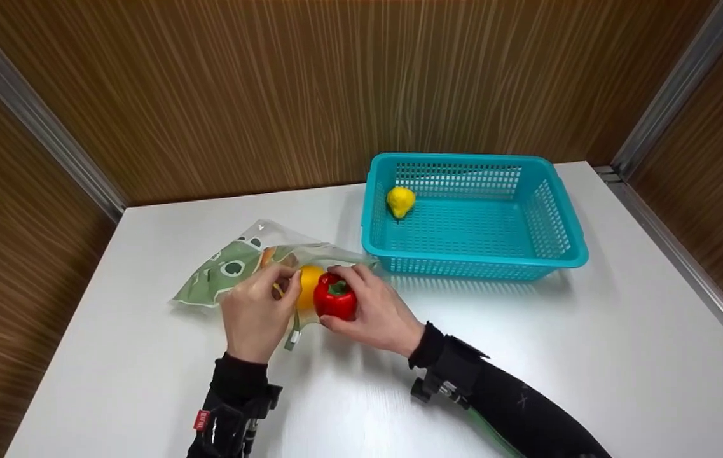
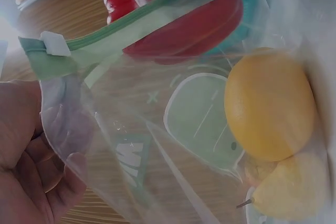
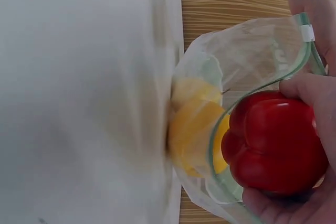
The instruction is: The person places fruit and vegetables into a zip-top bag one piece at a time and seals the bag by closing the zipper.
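Note:
A clear zip bag (image 1: 232, 270) with green print lies on the table, its mouth spread between my hands. My left hand (image 1: 258, 312) pinches the bag's edge between thumb and fingers, near the white slider (image 2: 55, 44). In my right hand (image 1: 377, 312) I grip a red bell pepper (image 3: 281, 145) at the bag's mouth; the left wrist view shows part of it through the film, below the green zip strip. Inside the bag rest an orange-yellow round fruit (image 2: 270, 106) and a yellow pear (image 2: 289, 187), side by side. Another item behind them is mostly hidden.
A turquoise plastic basket (image 1: 482, 262) stands at the back right, just beyond my right hand. It holds another yellow pear (image 1: 400, 200) at its left end. Wood-grain panels (image 1: 361, 95) border the white table (image 1: 628, 356) at the back and sides.

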A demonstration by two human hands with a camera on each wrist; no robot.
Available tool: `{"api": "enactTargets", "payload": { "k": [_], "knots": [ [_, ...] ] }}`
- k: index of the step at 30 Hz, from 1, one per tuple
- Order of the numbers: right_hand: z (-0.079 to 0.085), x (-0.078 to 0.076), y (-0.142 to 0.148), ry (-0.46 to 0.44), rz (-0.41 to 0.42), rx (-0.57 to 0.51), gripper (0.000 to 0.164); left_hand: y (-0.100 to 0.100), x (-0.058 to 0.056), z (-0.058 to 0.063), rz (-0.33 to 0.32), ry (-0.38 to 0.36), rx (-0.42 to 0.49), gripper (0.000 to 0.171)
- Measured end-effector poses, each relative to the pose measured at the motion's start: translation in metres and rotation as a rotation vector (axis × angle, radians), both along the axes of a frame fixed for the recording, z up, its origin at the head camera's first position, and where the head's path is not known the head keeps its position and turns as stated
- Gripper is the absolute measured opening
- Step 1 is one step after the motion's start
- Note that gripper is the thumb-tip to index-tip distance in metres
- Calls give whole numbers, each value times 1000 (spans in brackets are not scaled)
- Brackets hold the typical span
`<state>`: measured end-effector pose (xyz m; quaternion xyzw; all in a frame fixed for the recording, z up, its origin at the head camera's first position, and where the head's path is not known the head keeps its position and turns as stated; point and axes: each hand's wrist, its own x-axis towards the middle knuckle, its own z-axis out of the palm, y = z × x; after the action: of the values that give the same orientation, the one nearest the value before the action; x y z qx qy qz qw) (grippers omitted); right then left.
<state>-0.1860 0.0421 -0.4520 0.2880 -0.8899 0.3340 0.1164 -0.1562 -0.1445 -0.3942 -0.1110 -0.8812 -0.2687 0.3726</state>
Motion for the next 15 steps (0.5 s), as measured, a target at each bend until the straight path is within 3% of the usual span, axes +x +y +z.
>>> {"api": "enactTargets", "payload": {
  "k": [15],
  "knots": [
    [-3, -6, -21, 29, -26, 231, 72, 3, -1, -1, -5, -7, -10, 9]
  ]
}}
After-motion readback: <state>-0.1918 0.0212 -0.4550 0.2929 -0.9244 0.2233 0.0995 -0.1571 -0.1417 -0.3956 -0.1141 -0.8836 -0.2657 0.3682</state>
